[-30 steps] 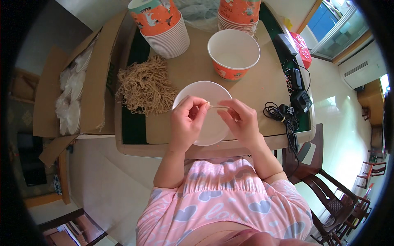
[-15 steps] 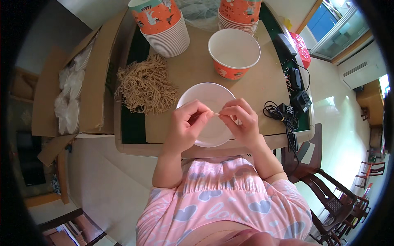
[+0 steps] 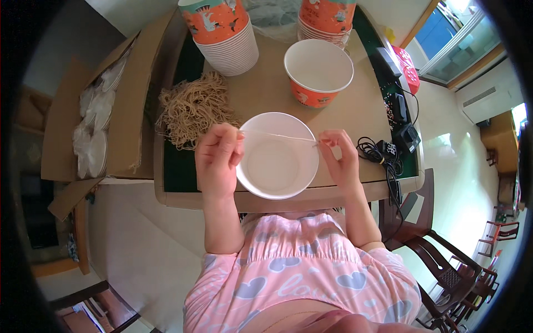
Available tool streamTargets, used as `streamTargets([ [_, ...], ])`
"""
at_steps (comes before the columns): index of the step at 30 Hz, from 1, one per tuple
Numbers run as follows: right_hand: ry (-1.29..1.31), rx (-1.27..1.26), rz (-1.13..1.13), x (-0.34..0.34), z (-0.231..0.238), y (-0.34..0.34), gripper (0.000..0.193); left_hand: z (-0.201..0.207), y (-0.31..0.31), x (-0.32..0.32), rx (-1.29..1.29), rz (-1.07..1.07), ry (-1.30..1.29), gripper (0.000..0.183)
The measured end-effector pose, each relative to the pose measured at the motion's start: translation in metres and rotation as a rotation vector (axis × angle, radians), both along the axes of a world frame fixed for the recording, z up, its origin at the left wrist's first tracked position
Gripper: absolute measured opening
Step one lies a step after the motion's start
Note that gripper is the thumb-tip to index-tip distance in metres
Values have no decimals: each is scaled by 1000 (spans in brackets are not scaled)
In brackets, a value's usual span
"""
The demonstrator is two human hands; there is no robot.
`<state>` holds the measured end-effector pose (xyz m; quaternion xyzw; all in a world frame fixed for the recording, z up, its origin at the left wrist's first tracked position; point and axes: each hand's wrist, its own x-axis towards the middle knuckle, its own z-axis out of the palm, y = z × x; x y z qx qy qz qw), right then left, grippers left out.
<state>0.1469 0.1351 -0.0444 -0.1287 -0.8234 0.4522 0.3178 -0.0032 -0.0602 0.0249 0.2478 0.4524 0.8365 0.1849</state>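
A pale string [image 3: 280, 136] stretches between my hands, almost straight across the far part of a white tub [image 3: 275, 169]. My left hand [image 3: 217, 158] pinches one end of it at the tub's left rim. The other end is between the fingertips of my right hand [image 3: 341, 155], just past the right rim. The tub sits at the table's near edge, and its inside shows plain white. Beyond it stands an orange printed paper bucket [image 3: 314, 99] with a white inside. A tangled heap of beige strings [image 3: 195, 108] lies to the left, beyond my left hand.
Stacked orange paper buckets [image 3: 225, 50] rise at the back left, with another stack [image 3: 326, 22] at the back right. An open cardboard box [image 3: 130, 105] holding white lids stands left of the table. Black cables and adapters [image 3: 388, 158] lie along the right edge.
My hands were close together over the tub, pinching at one spot. They have moved apart to either side, and the string is now drawn out between them.
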Motion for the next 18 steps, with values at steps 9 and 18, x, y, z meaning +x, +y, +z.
streamTargets([
  [9,13,57,150,-29,40,-23,19,16,7,15,-405,-4,332,14],
  [18,82,-298,-24,-35,14,-5,18,-21,-1,-14,-758,175,477,16],
])
